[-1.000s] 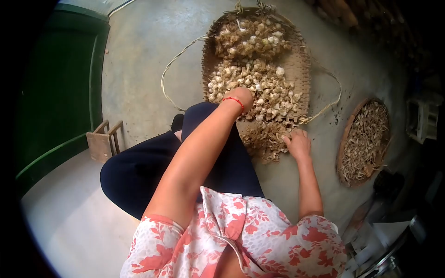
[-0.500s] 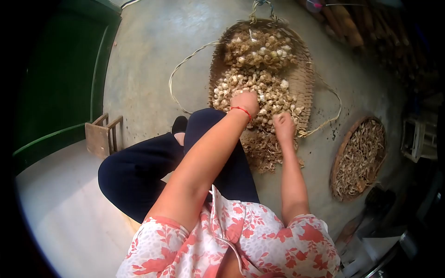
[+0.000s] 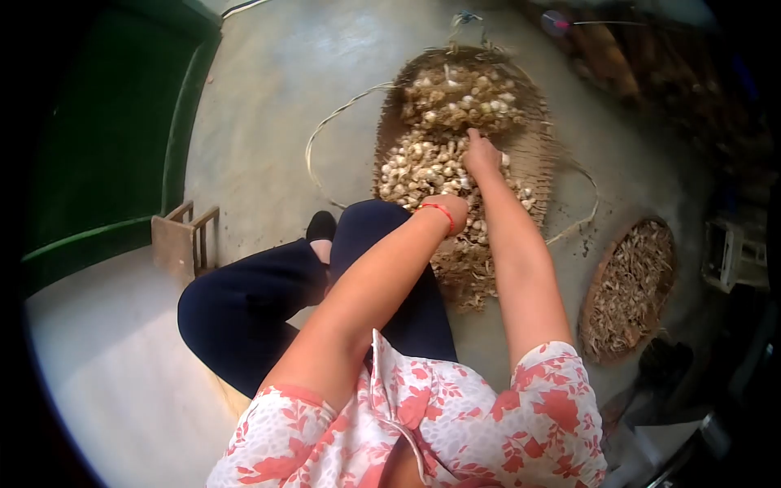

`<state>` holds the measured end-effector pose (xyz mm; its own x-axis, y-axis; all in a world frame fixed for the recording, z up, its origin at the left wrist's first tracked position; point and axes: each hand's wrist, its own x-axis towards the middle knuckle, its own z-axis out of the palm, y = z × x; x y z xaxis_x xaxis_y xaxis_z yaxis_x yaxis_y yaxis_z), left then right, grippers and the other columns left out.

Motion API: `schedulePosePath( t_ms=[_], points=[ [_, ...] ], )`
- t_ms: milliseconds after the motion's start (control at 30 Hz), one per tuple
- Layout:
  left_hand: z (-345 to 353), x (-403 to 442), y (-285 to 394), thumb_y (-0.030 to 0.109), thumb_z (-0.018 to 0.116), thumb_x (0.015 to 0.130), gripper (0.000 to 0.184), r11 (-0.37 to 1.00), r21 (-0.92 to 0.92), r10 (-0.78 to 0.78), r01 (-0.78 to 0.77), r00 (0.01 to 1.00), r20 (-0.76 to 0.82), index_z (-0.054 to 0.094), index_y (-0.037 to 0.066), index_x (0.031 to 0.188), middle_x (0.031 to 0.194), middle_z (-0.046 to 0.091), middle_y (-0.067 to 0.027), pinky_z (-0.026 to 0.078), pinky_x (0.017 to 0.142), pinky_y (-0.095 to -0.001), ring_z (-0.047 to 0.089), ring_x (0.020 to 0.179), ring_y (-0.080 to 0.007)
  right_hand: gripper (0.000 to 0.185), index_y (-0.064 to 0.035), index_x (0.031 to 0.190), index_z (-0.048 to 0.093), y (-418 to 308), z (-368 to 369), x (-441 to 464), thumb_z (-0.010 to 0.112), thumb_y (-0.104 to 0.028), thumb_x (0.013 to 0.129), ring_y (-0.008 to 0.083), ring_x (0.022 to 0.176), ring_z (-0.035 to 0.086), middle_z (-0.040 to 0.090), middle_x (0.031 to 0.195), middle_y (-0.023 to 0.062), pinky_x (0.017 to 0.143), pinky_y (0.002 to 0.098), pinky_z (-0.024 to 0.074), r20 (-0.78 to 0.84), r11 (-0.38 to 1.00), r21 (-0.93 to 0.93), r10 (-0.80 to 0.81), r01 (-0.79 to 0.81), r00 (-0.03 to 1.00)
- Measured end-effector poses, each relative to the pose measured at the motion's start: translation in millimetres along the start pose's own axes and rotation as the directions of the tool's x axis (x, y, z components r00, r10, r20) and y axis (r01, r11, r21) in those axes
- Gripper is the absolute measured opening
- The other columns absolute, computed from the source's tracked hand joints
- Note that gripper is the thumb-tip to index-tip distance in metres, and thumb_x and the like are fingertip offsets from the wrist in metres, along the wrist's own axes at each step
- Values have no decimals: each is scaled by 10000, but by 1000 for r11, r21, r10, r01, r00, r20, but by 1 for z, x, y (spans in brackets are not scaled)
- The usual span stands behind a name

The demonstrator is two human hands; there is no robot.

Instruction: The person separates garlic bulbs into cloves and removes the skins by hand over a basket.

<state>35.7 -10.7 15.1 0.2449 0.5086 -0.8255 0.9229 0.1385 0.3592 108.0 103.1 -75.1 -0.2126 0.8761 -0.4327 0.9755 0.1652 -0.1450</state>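
A long woven basket (image 3: 543,138) lies on the floor, with a pile of garlic bulbs (image 3: 423,167) in its near half. More garlic with dry roots and husks (image 3: 460,93) is heaped at its far end. My right hand (image 3: 483,156) reaches over the near pile, its fingers curled together at the edge of the far heap. Closer to me, my left hand (image 3: 449,213), with a red string on the wrist, is closed over the near garlic. Whatever either hand grips is hidden. Dry scraps (image 3: 465,281) spread on the floor at the basket's near end.
A round tray (image 3: 587,325) of dry stalk pieces stands to the right. A small wooden stool (image 3: 175,244) is at the left, by a green door (image 3: 106,122). Rope handles (image 3: 313,134) loop out from the basket's sides. Firewood (image 3: 606,57) lies at the upper right.
My right hand has moved forward and a little left, up to the far heap. The left hand has drawn back toward me and slightly right. The view has shifted slightly.
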Motion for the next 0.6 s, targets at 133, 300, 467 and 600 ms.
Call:
schedulePosePath(
  t_ms=[133, 300, 467, 600],
  points=[
    [29, 59, -14, 125, 529, 820, 318, 958, -146, 214, -246, 955, -204, 604, 6, 1105, 1135, 601, -216, 469, 880, -415, 587, 1053, -335, 279, -140, 1089, 657, -21, -52, -2, 539, -215, 848, 275, 982, 629, 668, 1043, 91, 754, 438, 493, 130, 956, -247, -132, 161, 983],
    [14, 76, 10, 223, 544, 824, 328, 834, -488, 24, -255, 902, -431, 577, -1, 1061, 1059, 604, -215, 469, 842, -404, 591, 988, -330, 253, -98, 1019, 667, -40, -116, 14, 535, -253, 868, 253, 865, 635, 669, 960, 109, 695, 389, 502, 258, 898, -339, -197, 280, 946],
    [-8, 67, -2, 322, 559, 828, 380, 615, -733, -388, -291, 697, -603, 550, -8, 1017, 984, 607, -214, 468, 804, -394, 594, 922, -325, 282, -57, 948, 677, -68, -159, 33, 530, -290, 887, 232, 749, 641, 670, 876, 127, 637, 340, 511, 431, 827, -224, -390, 515, 814],
    [-29, 66, 24, 400, 571, 832, 442, 456, -812, -519, -364, 632, -575, 529, -13, 982, 923, 609, -213, 468, 774, -385, 597, 870, -321, 336, -24, 892, 684, 1, -186, 34, 526, -320, 903, 214, 656, 646, 670, 810, 141, 591, 301, 519, 437, 922, 97, -378, 375, 816]
  ],
)
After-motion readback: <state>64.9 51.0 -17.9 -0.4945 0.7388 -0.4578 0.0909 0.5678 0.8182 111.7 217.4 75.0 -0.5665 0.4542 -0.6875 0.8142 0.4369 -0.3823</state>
